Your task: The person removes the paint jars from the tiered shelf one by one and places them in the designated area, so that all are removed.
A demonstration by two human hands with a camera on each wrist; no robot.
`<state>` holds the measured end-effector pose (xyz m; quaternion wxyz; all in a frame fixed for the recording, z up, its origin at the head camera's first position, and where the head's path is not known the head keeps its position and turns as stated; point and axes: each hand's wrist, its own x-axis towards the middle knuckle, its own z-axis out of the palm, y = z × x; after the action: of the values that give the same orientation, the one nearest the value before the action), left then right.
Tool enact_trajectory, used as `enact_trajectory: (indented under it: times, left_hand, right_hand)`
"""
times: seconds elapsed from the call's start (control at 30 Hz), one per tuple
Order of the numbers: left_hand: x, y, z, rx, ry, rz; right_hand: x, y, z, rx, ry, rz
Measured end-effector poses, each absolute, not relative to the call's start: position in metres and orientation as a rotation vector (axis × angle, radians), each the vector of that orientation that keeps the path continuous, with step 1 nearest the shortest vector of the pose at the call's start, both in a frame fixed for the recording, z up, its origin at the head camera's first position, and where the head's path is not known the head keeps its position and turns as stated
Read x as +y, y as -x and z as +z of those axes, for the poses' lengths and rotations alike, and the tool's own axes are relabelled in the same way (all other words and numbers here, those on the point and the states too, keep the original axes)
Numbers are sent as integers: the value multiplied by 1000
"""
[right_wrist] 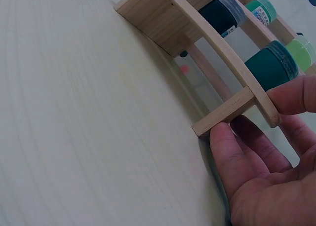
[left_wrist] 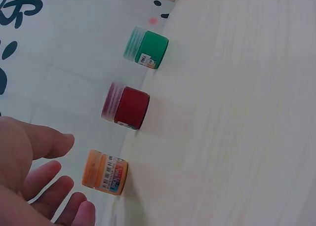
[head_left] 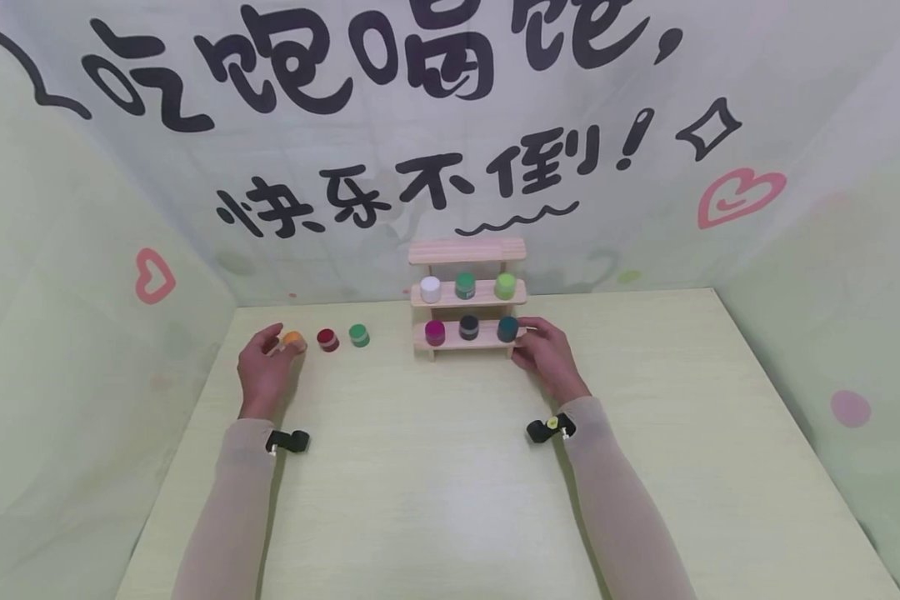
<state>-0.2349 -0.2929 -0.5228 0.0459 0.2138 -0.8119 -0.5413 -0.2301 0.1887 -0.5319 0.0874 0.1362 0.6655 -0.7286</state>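
Observation:
My left hand (head_left: 264, 371) reaches around an orange paint jar (left_wrist: 104, 172) at the table's left. In the left wrist view its thumb and fingers are spread, with a gap between them and the jar. A dark red paint jar (head_left: 327, 340) and a green paint jar (head_left: 358, 335) stand in line to the right. My right hand (head_left: 546, 354) grips the right end of a small wooden display rack (right_wrist: 224, 112), with fingers above and below the lower plank, against the leg. Beside those fingers, a teal paint jar (right_wrist: 271, 65) sits on that plank.
On the rack's lower step are also a magenta jar (head_left: 435, 333) and a black jar (head_left: 468, 327). White (head_left: 431, 290), green (head_left: 465, 286) and light green (head_left: 505, 287) jars occupy the middle step. A printed cloth (head_left: 330, 267) hangs behind the table (head_left: 435, 467).

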Motion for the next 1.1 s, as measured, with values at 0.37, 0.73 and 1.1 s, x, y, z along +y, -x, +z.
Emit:
enact_trajectory:
  times: [0.37, 0.73, 1.1]
  left_hand:
    - [-293, 229, -509, -2434, -605, -1673]
    - [-268, 232, -493, -2430, -488, -1681]
    - [-231, 242, -490, -2456, -359, -1748]
  right_hand:
    - [187, 232, -534, 1985, -407, -2158]
    - [187, 232, -532, 1981, -414, -2159]
    - [189, 231, -532, 1978, -401, -2177]
